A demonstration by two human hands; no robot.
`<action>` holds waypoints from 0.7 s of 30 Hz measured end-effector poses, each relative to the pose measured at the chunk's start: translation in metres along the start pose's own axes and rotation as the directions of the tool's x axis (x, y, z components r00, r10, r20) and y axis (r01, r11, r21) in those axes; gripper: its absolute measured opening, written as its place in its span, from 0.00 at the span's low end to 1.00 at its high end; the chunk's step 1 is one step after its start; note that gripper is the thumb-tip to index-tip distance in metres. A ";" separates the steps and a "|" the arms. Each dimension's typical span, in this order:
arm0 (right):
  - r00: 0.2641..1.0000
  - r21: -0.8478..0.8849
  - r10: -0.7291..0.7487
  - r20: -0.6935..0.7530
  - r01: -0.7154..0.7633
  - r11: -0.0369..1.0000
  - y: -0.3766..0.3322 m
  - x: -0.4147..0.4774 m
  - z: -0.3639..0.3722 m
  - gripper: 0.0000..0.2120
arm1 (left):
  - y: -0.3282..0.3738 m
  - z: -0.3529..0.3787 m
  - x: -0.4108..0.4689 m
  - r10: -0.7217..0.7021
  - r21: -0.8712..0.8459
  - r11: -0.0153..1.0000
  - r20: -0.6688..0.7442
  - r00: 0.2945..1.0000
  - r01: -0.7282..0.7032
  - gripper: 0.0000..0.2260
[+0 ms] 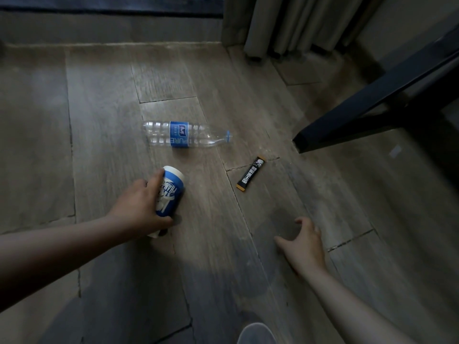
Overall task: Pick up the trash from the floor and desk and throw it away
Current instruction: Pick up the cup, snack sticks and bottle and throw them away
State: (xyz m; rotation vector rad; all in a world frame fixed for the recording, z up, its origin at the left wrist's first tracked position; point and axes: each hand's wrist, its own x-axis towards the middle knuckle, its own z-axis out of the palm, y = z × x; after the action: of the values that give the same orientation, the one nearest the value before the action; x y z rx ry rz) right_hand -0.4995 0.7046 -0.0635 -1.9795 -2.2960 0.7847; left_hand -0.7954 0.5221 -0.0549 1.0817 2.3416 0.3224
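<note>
A blue and white paper cup is gripped by the left hand low on the wooden floor, with its rim pointed far. Its white letters are partly hidden. Farther off, a clear bottle is laid sideways, with "PURE" on its blue label and its cap turned right. A black sachet is slanted from near-left to far-right. The right hand is spread open, with nothing held.
</note>
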 end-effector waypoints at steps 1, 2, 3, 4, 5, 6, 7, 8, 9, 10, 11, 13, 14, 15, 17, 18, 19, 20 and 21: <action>1.000 -0.038 0.011 -0.018 -0.011 0.999 0.000 -0.002 0.000 0.33 | 0.000 0.000 0.000 -0.003 -0.003 1.000 0.003 1.000 0.003 0.53; 0.999 -0.088 0.040 -0.011 -0.041 0.995 0.002 -0.004 0.001 0.35 | 0.000 0.000 0.000 -0.003 -0.002 1.000 0.002 1.000 0.003 0.53; 0.997 -0.139 0.078 0.017 -0.075 0.987 0.003 -0.006 0.001 0.36 | -0.001 0.000 0.000 -0.001 0.001 1.000 -0.001 1.000 0.001 0.53; 0.993 -0.177 0.108 0.053 -0.097 0.980 0.005 -0.007 0.001 0.36 | -0.001 0.000 0.000 0.002 0.004 1.000 -0.005 1.000 -0.001 0.53; 0.989 -0.194 0.120 0.086 -0.102 0.976 0.007 -0.009 0.001 0.35 | -0.001 0.000 0.000 0.004 0.007 1.000 -0.007 1.000 -0.004 0.53; 0.987 -0.196 0.115 0.111 -0.092 0.976 0.009 -0.009 0.001 0.34 | 0.000 0.000 0.000 0.006 0.008 1.000 -0.006 1.000 -0.006 0.53; 0.987 -0.189 0.098 0.128 -0.072 0.979 0.009 -0.009 0.000 0.33 | 0.000 0.000 0.000 0.007 0.009 1.000 -0.006 1.000 -0.007 0.52; 0.988 -0.177 0.076 0.135 -0.052 0.983 0.010 -0.008 -0.001 0.33 | -0.001 0.000 0.000 0.006 0.012 1.000 -0.008 1.000 -0.006 0.52; 0.990 -0.158 0.057 0.130 -0.036 0.987 0.011 -0.009 -0.002 0.32 | -0.001 0.000 0.000 0.005 0.018 1.000 -0.011 1.000 -0.005 0.52; 0.993 -0.128 0.036 0.113 -0.021 0.992 0.011 -0.010 -0.003 0.32 | -0.001 0.000 0.000 0.003 0.023 1.000 -0.014 1.000 -0.003 0.53; 0.996 -0.085 0.005 0.092 0.003 0.996 0.011 -0.013 -0.004 0.30 | -0.001 0.000 0.000 0.000 0.023 1.000 -0.014 1.000 0.000 0.53; 0.994 0.012 -0.100 0.053 0.099 0.995 0.009 -0.018 -0.004 0.27 | -0.002 0.001 0.000 0.002 0.013 1.000 -0.009 1.000 -0.002 0.53; 0.985 0.054 -0.171 0.033 0.169 0.984 0.005 -0.018 -0.003 0.26 | -0.002 0.001 0.000 0.007 0.010 1.000 -0.010 1.000 -0.006 0.53; 0.971 0.097 -0.240 0.010 0.238 0.966 0.001 -0.017 -0.001 0.25 | -0.003 0.001 0.000 0.011 0.010 1.000 -0.013 1.000 -0.010 0.53; 0.936 0.158 -0.352 -0.014 0.350 0.923 -0.013 -0.011 0.003 0.24 | -0.003 0.001 0.000 0.014 0.015 1.000 -0.019 1.000 -0.013 0.53; 0.920 0.159 -0.392 -0.002 0.387 0.908 -0.020 -0.008 0.004 0.25 | -0.002 0.001 -0.001 0.012 0.014 1.000 -0.019 1.000 -0.011 0.53; 0.914 0.138 -0.406 0.017 0.400 0.906 -0.026 -0.004 0.005 0.26 | -0.002 0.000 -0.001 0.010 0.009 1.000 -0.019 1.000 -0.010 0.53; 0.924 0.090 -0.381 0.031 0.377 0.922 -0.028 0.000 0.008 0.28 | -0.002 -0.001 -0.002 0.011 0.004 1.000 -0.016 1.000 -0.011 0.53; 0.947 0.027 -0.319 0.029 0.319 0.948 -0.028 0.003 0.010 0.31 | -0.001 -0.002 -0.002 0.014 -0.002 1.000 -0.011 1.000 -0.014 0.53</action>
State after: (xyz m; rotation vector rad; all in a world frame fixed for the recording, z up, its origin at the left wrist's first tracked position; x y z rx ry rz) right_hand -0.5293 0.7018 -0.0622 -1.5347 -2.5207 0.8116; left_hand -0.7956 0.5198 -0.0531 1.0978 2.3438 0.3367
